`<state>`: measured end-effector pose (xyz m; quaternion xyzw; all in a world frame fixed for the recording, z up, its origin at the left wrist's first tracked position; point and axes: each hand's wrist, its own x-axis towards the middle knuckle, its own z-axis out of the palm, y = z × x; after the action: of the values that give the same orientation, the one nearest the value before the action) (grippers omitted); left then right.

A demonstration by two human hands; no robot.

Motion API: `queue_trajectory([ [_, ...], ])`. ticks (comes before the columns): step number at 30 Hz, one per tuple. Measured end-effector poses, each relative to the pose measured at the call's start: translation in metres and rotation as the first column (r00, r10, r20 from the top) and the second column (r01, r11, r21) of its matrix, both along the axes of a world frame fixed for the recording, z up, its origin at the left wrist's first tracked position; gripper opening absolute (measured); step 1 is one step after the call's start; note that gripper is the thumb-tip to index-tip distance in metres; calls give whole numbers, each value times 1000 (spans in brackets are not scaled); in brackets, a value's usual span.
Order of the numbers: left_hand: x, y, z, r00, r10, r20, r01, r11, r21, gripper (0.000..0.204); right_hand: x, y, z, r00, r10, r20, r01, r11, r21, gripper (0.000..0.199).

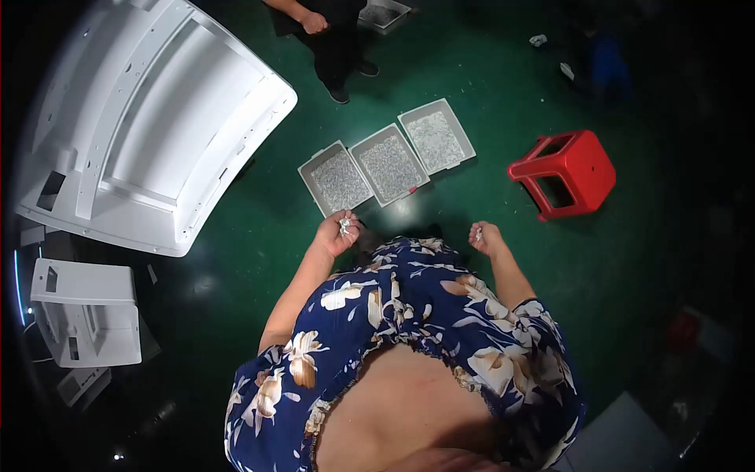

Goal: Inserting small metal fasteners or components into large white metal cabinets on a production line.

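My left hand (336, 233) is just in front of the nearest bin, palm partly up, with fingers curled around several small silvery-white pieces (344, 226). What kind of parts they are is too small to tell. Out to the right, my right hand (487, 238) is closed, pinching a small whitish piece (478, 234) at its fingertips. Ahead on the floor, three grey plastic bins stand side by side: the left bin (312, 186) and middle bin (419, 173) contain small grey pieces, while the right bin (464, 141) contains paler ones.
A large white molded panel (212, 185) fills the far left, with a smaller white housing (86, 283) nearer me. To the right, a red plastic stool (590, 173) lies tipped over on the green floor (440, 330). Beyond the bins stands another person (314, 23), near another grey bin (391, 25).
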<state>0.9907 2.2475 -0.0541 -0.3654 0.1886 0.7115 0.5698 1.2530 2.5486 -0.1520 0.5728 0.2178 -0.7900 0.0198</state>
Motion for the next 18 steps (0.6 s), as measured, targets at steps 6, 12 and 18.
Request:
queue_trajectory([
  [6, 19, 48, -37, 992, -67, -110, 46, 981, -188, 16, 13, 47, -1, 998, -69, 12, 69, 998, -12, 13],
  [12, -16, 96, -60, 970, -107, -219, 30, 945, -326, 13, -82, 113, 62, 995, 93, 22, -95, 942, 322, 43],
  [18, -46, 90, -129, 911, -319, -259, 145, 839, -524, 15, -64, 129, 59, 960, 277, 36, -266, 864, 427, 30],
])
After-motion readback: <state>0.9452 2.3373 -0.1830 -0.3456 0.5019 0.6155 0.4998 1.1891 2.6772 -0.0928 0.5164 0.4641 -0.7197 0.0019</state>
